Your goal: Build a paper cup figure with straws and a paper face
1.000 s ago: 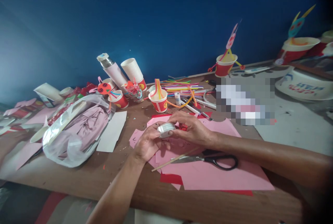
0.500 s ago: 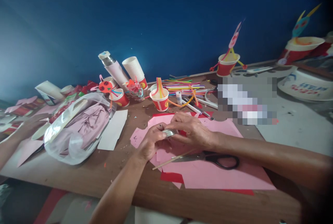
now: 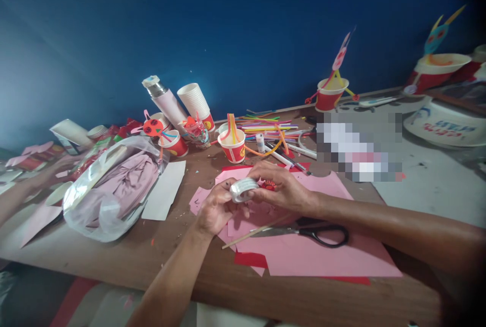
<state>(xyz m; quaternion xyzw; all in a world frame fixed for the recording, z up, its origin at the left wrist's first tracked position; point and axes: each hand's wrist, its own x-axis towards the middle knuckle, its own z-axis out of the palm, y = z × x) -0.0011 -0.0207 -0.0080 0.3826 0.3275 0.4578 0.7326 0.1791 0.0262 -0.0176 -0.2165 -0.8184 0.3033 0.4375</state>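
Head view, the only one. Left hand (image 3: 215, 211) and right hand (image 3: 284, 189) meet over the pink paper sheet (image 3: 319, 261), a roll of clear tape (image 3: 243, 191) between them. Left: fingers curled below, thumb against the roll's left rim; gripping it. Right: thumb and fingertips pinch the roll's right side. A loose tape end cannot be made out.

Key relation: the roll bridges the gap between the hands, its visible long axis running roughly left to right, from left thumb to right thumb. Neither hand is clearly nearer; both touch it.

A red paper cutout (image 3: 269, 185) shows just behind the roll, by the right hand's fingers; whether held or merely close, cannot tell. Black-handled scissors (image 3: 329, 236) lie on the pink sheet on the near side of the right hand, blades toward the left hand's side. A thin wooden stick (image 3: 240, 239) slants across in front of the blades. Beyond both hands stands a red-and-white paper cup (image 3: 233, 154), a small white tube (image 3: 260, 143) to its right.
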